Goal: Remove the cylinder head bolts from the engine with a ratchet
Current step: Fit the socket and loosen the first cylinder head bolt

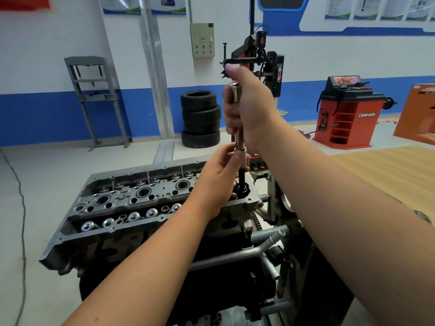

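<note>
The engine's cylinder head (131, 203) lies open on a stand, with valve springs and spark plug wells showing. A chrome extension bar (238, 140) stands upright over the head's right end. My right hand (249, 107) grips its upper part, thumb raised. My left hand (221, 175) pinches the chrome socket (242, 158) at the bar's lower end. Below the socket a dark bolt (242, 187) with a washer sticks up out of the head. No ratchet handle shows.
A metal engine stand (266, 245) with tubes and a toothed gear carries the engine. Behind stand a stack of tyres (200, 118), a grey press frame (94, 100), a tyre changer (263, 64) and a red wheel balancer (346, 114). A cable (22, 208) runs along the floor on the left.
</note>
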### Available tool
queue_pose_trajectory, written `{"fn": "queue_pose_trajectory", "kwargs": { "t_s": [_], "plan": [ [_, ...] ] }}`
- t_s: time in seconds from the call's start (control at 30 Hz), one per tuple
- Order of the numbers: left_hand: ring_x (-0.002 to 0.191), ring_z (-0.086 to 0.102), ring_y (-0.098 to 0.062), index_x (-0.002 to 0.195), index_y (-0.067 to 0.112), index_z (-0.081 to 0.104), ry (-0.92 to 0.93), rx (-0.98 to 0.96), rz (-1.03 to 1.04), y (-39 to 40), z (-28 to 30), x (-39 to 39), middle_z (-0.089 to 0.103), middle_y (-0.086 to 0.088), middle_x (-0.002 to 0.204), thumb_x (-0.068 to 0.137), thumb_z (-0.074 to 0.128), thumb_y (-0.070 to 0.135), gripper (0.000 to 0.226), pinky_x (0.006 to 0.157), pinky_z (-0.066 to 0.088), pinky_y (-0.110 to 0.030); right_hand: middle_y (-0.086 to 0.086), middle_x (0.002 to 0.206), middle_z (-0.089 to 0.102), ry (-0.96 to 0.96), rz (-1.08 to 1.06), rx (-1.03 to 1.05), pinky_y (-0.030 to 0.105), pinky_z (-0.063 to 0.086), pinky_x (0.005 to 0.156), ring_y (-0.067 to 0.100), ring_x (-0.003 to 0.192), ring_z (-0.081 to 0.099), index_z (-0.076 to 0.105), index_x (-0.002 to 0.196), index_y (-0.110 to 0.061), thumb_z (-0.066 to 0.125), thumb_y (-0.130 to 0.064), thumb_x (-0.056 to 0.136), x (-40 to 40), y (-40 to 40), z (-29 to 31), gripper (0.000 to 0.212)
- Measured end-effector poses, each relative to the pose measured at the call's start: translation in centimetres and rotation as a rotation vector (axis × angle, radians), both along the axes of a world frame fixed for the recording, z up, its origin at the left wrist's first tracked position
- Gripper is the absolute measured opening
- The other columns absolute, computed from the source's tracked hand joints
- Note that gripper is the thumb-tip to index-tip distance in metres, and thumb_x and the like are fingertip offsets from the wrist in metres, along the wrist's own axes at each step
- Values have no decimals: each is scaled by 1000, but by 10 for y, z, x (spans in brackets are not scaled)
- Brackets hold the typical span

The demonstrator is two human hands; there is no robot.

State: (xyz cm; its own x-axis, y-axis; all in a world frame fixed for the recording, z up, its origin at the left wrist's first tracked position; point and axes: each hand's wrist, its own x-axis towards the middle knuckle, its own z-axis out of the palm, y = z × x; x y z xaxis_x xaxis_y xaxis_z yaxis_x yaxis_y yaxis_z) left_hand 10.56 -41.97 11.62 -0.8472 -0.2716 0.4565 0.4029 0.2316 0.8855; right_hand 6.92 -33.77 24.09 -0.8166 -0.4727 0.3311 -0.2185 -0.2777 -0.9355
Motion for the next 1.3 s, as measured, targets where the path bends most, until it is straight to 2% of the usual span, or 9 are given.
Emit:
{"fn": "queue_pose_trajectory", "kwargs": {
  "t_s": [0.07, 0.23, 0.47, 0.63, 0.73, 0.93, 1.07, 1.2, 1.3],
  "plan": [
    [96, 72, -11, 116, 38, 63, -5, 3, -18, -1, 1, -1, 75, 11, 102, 109, 49, 36, 16, 80, 53, -19, -3, 51, 31, 10, 16, 2, 33, 22, 53, 16, 47, 23, 44, 63, -19, 53, -36, 97, -2, 3, -1, 39],
    [61, 53, 4, 97, 39, 59, 11, -93, 74, 0, -2, -5, 66, 24, 74, 104, 59, 34, 8, 65, 42, -23, -15, 46, 38, 213, -342, -109, 19, 33, 47, 6, 46, 34, 44, 70, -13, 51, -28, 100, 15, -14, -20, 33],
    [102, 72, -14, 113, 46, 63, -20, -19, -25, 0, 0, -2, 75, 15, 101, 97, 49, 50, 22, 95, 53, -41, -5, 45, 26, -60, 235, -55, 30, 13, 51, 16, 48, 14, 44, 49, -21, 41, -34, 96, -7, 7, -3, 49],
    [77, 68, 1, 109, 36, 64, 13, -48, 59, 1, -2, -4, 74, 13, 91, 107, 52, 41, 13, 74, 45, -28, -2, 54, 50, 60, -158, -38, 23, 36, 46, 14, 49, 42, 58, 71, -15, 50, -38, 99, 6, 0, -11, 38],
    [60, 56, 6, 102, 36, 61, 10, -85, 84, 1, -1, -2, 67, 23, 75, 102, 59, 44, 8, 67, 40, -29, 0, 57, 47, 90, -261, -72, 30, 35, 54, 17, 56, 41, 55, 69, -15, 48, -37, 97, 13, -10, -13, 37],
    [95, 72, -7, 114, 41, 61, -38, -45, -20, 3, 3, 1, 74, 16, 98, 109, 48, 39, 15, 87, 51, -29, -5, 47, 29, -47, 137, -11, 28, 21, 50, 16, 47, 19, 45, 54, -21, 53, -48, 95, -6, 10, -3, 49],
    [65, 61, 8, 108, 38, 59, -19, -121, 41, 8, 5, 0, 70, 23, 81, 107, 52, 40, 7, 62, 43, -10, 1, 56, 43, 78, -262, -131, 32, 35, 53, 19, 52, 38, 50, 69, -16, 48, -40, 100, 4, 3, -16, 39],
    [65, 58, 8, 104, 37, 58, -14, -136, 61, 5, 2, -1, 67, 27, 77, 104, 58, 40, 3, 69, 42, -26, -3, 56, 42, 101, -313, -172, 30, 34, 53, 14, 53, 39, 52, 66, -17, 47, -37, 96, 12, -7, -18, 36],
    [84, 69, 2, 114, 45, 59, -9, -84, 0, 3, 3, 2, 74, 18, 97, 106, 51, 46, 11, 82, 49, -29, -5, 49, 37, 54, -166, -98, 32, 29, 52, 18, 48, 33, 46, 57, -22, 49, -39, 92, 4, 0, -8, 39]
  ]
}}
